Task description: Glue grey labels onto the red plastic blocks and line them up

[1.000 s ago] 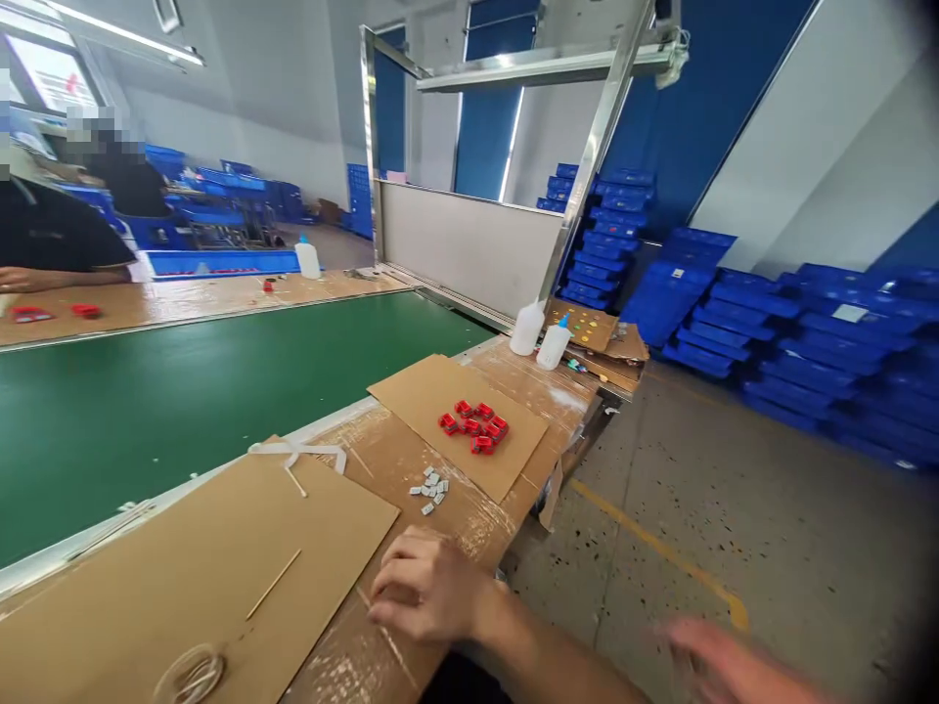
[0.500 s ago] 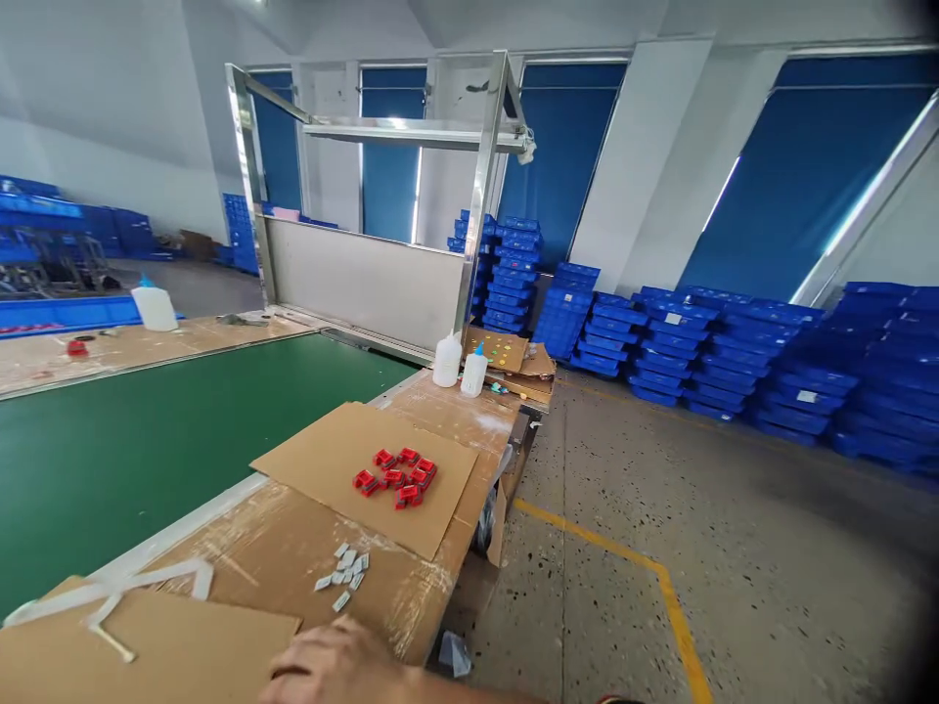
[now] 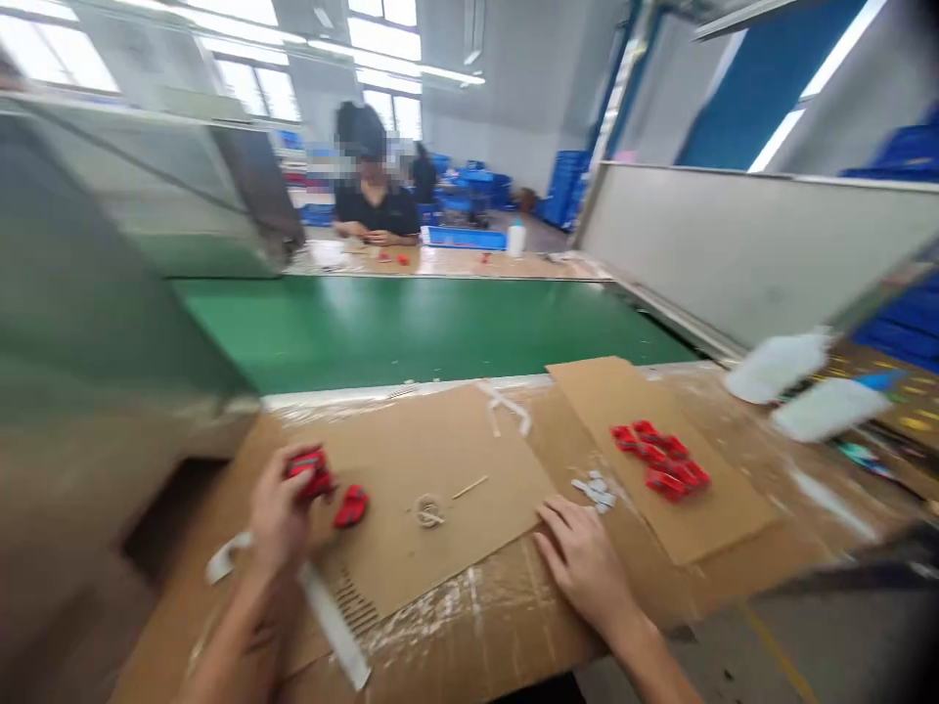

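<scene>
My left hand [image 3: 277, 513] is raised over the left part of the cardboard sheet [image 3: 476, 440], its fingers closed around a red toy car [image 3: 311, 473]. A second red toy car [image 3: 351, 506] lies on the sheet just right of that hand. My right hand [image 3: 583, 557] rests palm down at the sheet's right edge, fingers stretched out and holding nothing. Small grey pieces [image 3: 596, 491] lie loosely grouped just beyond it. On another cardboard sheet [image 3: 704, 533] to the right sits a cluster of several red toy parts [image 3: 660, 460]. Motion blurs the finer details.
A small round cup-like item [image 3: 427, 510] and a thin stick [image 3: 470, 487] lie mid-sheet. A white strip [image 3: 334, 626] is near my left forearm. White bottles [image 3: 782, 364] stand at right. Beyond the green belt [image 3: 411, 323], a person [image 3: 376, 205] works at another table.
The view has swung left from the right end of the bench. My left hand with the red toy car and the person across the belt have come into view.
</scene>
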The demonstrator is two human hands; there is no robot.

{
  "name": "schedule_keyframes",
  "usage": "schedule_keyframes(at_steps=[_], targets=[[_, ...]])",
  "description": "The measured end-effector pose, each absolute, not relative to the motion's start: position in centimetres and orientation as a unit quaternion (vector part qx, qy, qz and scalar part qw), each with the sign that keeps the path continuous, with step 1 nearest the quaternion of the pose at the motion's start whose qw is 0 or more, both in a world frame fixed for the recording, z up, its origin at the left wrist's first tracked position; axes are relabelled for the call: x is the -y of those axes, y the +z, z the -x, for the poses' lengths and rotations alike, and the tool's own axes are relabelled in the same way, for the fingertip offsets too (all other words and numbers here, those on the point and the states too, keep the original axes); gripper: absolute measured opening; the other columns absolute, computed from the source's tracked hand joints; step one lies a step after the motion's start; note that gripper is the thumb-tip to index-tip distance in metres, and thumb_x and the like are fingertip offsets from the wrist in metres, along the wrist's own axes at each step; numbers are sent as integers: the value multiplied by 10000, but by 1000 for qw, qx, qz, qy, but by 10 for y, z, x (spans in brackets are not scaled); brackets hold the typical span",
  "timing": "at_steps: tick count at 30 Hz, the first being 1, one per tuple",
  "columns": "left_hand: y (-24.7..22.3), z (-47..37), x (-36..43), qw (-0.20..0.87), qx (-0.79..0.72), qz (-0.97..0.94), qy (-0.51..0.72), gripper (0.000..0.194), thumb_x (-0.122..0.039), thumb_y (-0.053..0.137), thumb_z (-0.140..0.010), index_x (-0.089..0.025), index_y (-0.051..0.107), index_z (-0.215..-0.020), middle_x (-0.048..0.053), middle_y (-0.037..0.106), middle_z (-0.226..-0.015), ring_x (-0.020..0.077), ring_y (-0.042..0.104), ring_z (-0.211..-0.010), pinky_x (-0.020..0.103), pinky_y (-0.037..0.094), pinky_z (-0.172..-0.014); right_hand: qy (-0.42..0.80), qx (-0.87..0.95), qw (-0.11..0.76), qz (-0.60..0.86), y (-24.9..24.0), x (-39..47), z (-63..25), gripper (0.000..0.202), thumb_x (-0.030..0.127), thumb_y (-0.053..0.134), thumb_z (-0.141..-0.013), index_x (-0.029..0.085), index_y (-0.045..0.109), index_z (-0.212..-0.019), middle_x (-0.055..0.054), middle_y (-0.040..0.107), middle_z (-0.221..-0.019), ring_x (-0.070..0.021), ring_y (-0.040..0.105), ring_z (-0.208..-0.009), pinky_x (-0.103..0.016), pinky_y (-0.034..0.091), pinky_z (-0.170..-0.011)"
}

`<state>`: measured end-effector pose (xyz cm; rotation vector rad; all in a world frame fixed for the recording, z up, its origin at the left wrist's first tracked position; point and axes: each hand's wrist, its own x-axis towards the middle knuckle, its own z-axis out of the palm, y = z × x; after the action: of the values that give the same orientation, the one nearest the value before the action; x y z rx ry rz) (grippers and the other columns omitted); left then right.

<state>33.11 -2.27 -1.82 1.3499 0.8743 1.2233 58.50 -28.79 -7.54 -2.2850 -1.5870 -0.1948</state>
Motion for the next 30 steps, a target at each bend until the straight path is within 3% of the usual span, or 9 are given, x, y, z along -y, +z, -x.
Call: schedule_keyframes(at_steps=[4, 8, 12, 16, 19, 24, 30], targets=[[-40, -327, 4, 543, -327, -564, 528, 408, -373, 649, -765, -188, 494, -1094, -53, 564, -688, 129, 561, -551, 214, 426, -456, -114, 588, 197, 776, -79, 295, -596, 261, 374, 511, -1003, 239, 678, -1151, -110, 716, -1160, -295, 684, -1071, -481, 547, -908], [-39, -332, 7, 535, -322, -597, 503, 458, -288, 766, -695, -181, 519, -1066, 0, 671, -821, 141, 643, -710, 244, 520, -628, -87, 659, 281, 692, -34, 253, -584, 220, 369, 548, -1005, 250, 641, -1165, -100, 692, -1094, -260, 681, -1022, -403, 568, -852], [-39, -333, 14, 541, -305, -638, 455, 348, -284, 810, -690, -150, 623, -951, 74, 740, -919, 173, 686, -785, 289, 554, -725, 46, 800, 195, 565, 0, 190, -558, 189, 257, 660, -941, 238, 650, -1128, -74, 702, -1025, -243, 665, -908, -365, 555, -761], [-44, -335, 19, 550, -282, -663, 424, 318, -265, 818, -710, -150, 685, -975, 73, 759, -914, 185, 697, -802, 306, 562, -753, 77, 828, 158, 532, -8, 160, -549, 87, 138, 628, -941, 213, 673, -941, -34, 671, -831, -208, 606, -776, -315, 496, -665], [-45, -338, 22, 528, -263, -699, 405, 293, -262, 813, -757, -159, 708, -1010, 69, 746, -914, 179, 684, -806, 299, 554, -749, 68, 828, 192, 523, -18, 151, -548, 165, 142, 550, -993, 210, 674, -907, -29, 655, -776, -194, 571, -738, -300, 459, -652], [-49, -339, 22, 445, -238, -755, 419, 241, -231, 811, -788, -177, 740, -1012, 107, 680, -1107, 196, 678, -952, 291, 547, -782, 113, 798, 279, 522, -26, 137, -543, 150, 108, 575, -967, 214, 670, -922, -20, 713, -826, -180, 617, -778, -292, 470, -711], [-62, -338, 17, 482, -257, -719, 430, 312, -199, 782, -793, -177, 697, -1092, 73, 753, -966, 174, 704, -831, 283, 562, -747, 163, 683, 411, 581, -35, 145, -552, 80, 150, 663, -875, 207, 664, -819, 1, 691, -737, -133, 597, -642, -247, 458, -610]])
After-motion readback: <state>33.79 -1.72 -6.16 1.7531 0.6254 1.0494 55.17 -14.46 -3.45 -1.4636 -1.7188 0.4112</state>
